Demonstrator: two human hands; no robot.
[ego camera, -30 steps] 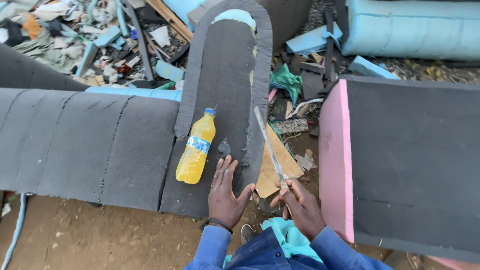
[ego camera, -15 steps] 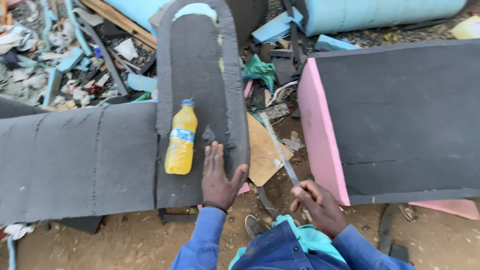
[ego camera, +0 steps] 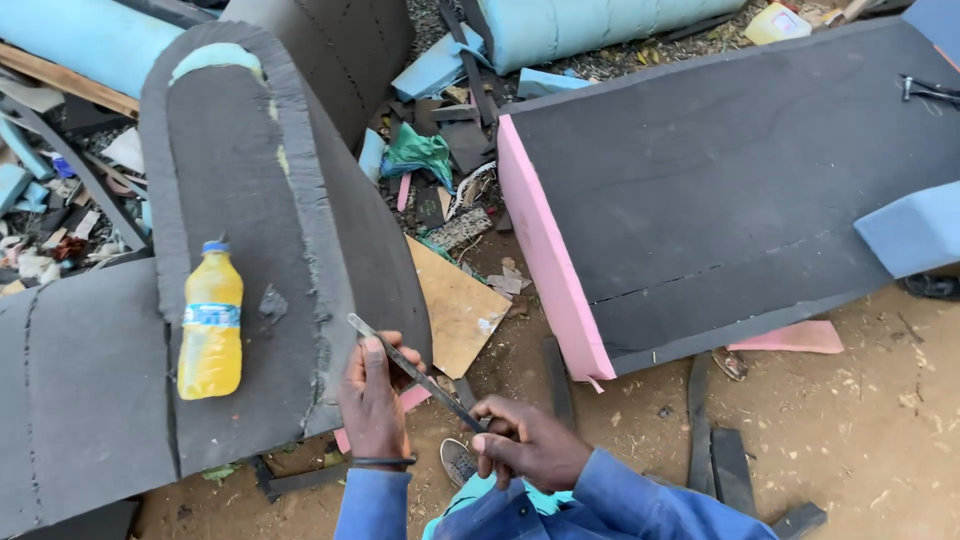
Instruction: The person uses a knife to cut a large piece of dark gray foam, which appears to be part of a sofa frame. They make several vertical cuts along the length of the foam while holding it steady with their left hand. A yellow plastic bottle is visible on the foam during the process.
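My right hand [ego camera: 525, 445] grips the handle end of a long thin knife blade [ego camera: 415, 372]. My left hand [ego camera: 375, 395] pinches the blade near its tip, thumb on top, just off the edge of a dark grey foam sofa arm [ego camera: 250, 200]. A yellow drink bottle [ego camera: 211, 322] with a blue cap lies on that grey foam, to the left of my left hand. Blue sleeves cover both forearms.
A large grey foam slab with a pink edge [ego camera: 545, 250] lies to the right. A brown board [ego camera: 460, 305] rests on the dirt between the two foam pieces. Foam offcuts and scraps litter the ground behind. A shoe [ego camera: 458, 462] shows below my hands.
My left hand has lifted off the grey foam and now holds the blade near its tip. The blade has swung leftward across both hands. The view has shifted right.
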